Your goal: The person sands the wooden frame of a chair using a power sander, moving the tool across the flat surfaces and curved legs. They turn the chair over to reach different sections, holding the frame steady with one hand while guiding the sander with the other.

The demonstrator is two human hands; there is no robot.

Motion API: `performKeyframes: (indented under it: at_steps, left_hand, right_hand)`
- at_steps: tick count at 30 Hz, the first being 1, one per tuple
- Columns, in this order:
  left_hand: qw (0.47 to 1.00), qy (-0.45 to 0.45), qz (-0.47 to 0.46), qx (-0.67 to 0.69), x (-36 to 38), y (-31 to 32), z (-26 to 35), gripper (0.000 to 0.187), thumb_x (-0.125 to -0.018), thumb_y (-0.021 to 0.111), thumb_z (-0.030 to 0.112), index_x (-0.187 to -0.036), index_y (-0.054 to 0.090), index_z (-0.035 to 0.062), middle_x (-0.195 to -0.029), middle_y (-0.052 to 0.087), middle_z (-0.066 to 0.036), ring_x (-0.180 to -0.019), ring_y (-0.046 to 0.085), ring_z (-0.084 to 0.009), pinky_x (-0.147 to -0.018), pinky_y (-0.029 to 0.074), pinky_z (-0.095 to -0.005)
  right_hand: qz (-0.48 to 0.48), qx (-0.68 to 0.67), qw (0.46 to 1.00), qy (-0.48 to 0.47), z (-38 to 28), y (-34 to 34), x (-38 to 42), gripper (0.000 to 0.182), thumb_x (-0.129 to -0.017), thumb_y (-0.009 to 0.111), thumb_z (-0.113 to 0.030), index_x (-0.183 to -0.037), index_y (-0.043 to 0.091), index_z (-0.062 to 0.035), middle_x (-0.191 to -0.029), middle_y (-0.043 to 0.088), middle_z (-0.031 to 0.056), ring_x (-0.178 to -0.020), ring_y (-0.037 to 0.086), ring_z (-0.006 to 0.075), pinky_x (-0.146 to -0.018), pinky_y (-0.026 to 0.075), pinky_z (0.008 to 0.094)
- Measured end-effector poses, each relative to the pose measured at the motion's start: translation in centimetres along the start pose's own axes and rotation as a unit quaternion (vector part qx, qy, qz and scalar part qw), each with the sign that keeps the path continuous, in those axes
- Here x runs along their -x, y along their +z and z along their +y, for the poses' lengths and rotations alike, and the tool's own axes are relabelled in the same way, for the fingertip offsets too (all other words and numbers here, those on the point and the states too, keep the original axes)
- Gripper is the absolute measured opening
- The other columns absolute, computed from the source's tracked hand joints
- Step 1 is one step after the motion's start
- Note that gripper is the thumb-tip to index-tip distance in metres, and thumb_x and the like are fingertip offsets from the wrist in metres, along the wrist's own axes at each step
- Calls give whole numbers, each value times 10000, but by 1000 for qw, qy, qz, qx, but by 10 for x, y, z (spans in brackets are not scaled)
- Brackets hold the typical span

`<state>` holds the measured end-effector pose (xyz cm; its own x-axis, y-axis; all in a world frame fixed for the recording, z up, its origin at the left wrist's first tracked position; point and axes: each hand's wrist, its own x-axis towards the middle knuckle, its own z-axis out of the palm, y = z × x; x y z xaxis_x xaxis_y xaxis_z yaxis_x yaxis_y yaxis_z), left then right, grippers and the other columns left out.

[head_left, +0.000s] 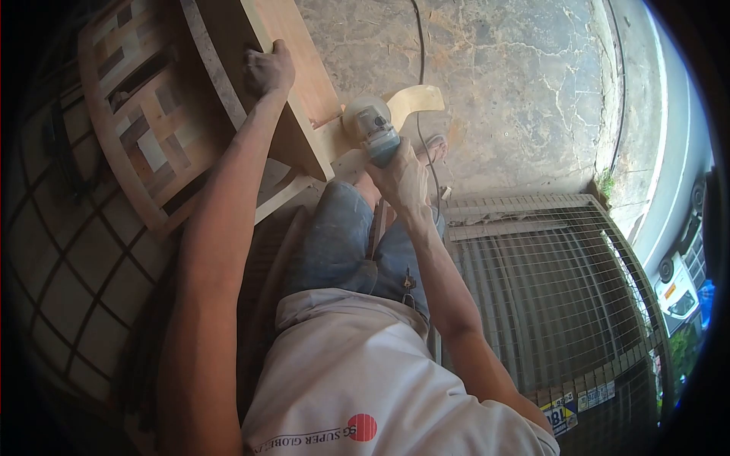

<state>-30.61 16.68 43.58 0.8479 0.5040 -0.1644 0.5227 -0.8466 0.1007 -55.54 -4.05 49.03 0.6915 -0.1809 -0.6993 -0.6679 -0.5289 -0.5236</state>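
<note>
My right hand (401, 181) is wrapped around the body of an angle grinder (378, 137), its pale round disc (363, 112) lying over the base of a curved wooden leg (417, 100). The leg belongs to a piece of wooden furniture (300, 64) that appears tipped over in front of me. My left hand (271, 70) grips the edge of its wide board, with the fingers partly hidden in shadow behind the wood. Left of that hand stands a slatted wooden panel (144, 129) with a patchwork of light and dark pieces.
A dark cord (420, 45) runs across the cracked concrete floor (509, 91). Close on my right is a wire-mesh frame (547, 289) over corrugated sheet. A metal grille (68, 281) is at the left. Beyond the floor's edge, a white vehicle (677, 296) stands by the road.
</note>
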Motion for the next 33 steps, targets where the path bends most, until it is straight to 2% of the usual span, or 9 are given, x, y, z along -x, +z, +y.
performKeyframes:
  at_steps: [3, 7, 10, 16, 19, 24, 27, 30, 33]
  left_hand:
    - [1000, -5, -3, 0, 1, -3, 5, 651, -955, 576, 558, -1234, 660, -24, -1229, 753, -264, -1095, 766, -451, -922, 621, -556]
    - [1000, -20, -12, -2, 1, -4, 5, 640, -960, 583, 550, -1252, 660, -14, -1249, 744, -258, -1102, 761, -456, -927, 619, -558]
    - [999, -13, -20, 25, 4, -7, 5, 669, -941, 556, 567, -1332, 651, 33, -1333, 729, -255, -1227, 705, -489, -1042, 551, -607]
    - [999, -11, -16, 31, 4, -8, 6, 678, -933, 557, 564, -1369, 648, 53, -1350, 729, -251, -1233, 704, -485, -1046, 548, -598]
    - [1000, -14, -5, 10, 4, -7, 5, 633, -974, 575, 554, -1281, 658, 6, -1299, 731, -224, -1148, 737, -462, -955, 603, -578]
    - [1000, -11, -10, 12, 7, -9, 7, 630, -972, 566, 547, -1266, 666, -1, -1282, 733, -255, -1152, 737, -467, -956, 603, -578]
    - [1000, 1, -11, 16, 8, -12, 9, 620, -972, 564, 538, -1250, 677, -5, -1271, 736, -269, -1149, 740, -468, -955, 604, -573]
    - [1000, 4, -2, 11, 5, -9, 6, 616, -975, 561, 535, -1241, 692, -6, -1266, 738, -272, -1149, 740, -470, -956, 603, -567]
    - [1000, 12, 0, 10, 1, -1, 2, 605, -986, 554, 523, -1245, 705, -3, -1276, 728, -278, -1156, 736, -468, -962, 600, -562]
  right_hand:
    - [7, -36, 998, -52, 24, -3, 20, 639, -791, 861, -292, -1256, 578, 44, -1242, 729, 275, -1058, 751, 465, -937, 591, 520]
    - [-14, -36, 999, 9, 47, 1, 38, 674, -794, 868, -312, -1291, 574, 36, -1194, 747, 287, -1067, 755, 466, -928, 595, 520]
    - [15, -64, 998, 19, 34, 3, 37, 668, -788, 872, -321, -1275, 586, 35, -1173, 752, 293, -1052, 758, 468, -913, 600, 522]
    - [-5, -46, 998, -30, 4, 6, 5, 619, -787, 875, -336, -1195, 589, 31, -1113, 749, 280, -1000, 761, 469, -880, 603, 520]
    - [13, -27, 999, -41, 4, 6, -4, 597, -793, 869, -336, -1165, 581, 31, -1066, 743, 267, -975, 758, 473, -853, 601, 531]
    - [54, -10, 997, -48, -2, -2, -7, 556, -798, 856, -325, -1125, 579, 30, -1055, 740, 268, -945, 752, 476, -833, 597, 550]
    - [19, -5, 999, -28, -6, 2, -6, 582, -798, 860, -308, -1168, 574, 39, -1068, 737, 272, -960, 755, 475, -841, 600, 550]
    - [45, -28, 998, -38, -1, 5, 4, 619, -790, 865, -289, -1220, 567, 42, -1112, 737, 277, -970, 756, 476, -849, 602, 555]
    - [32, -26, 998, -46, 21, 4, 18, 603, -800, 839, -333, -1221, 602, 28, -1035, 768, 291, -963, 767, 494, -852, 599, 539]
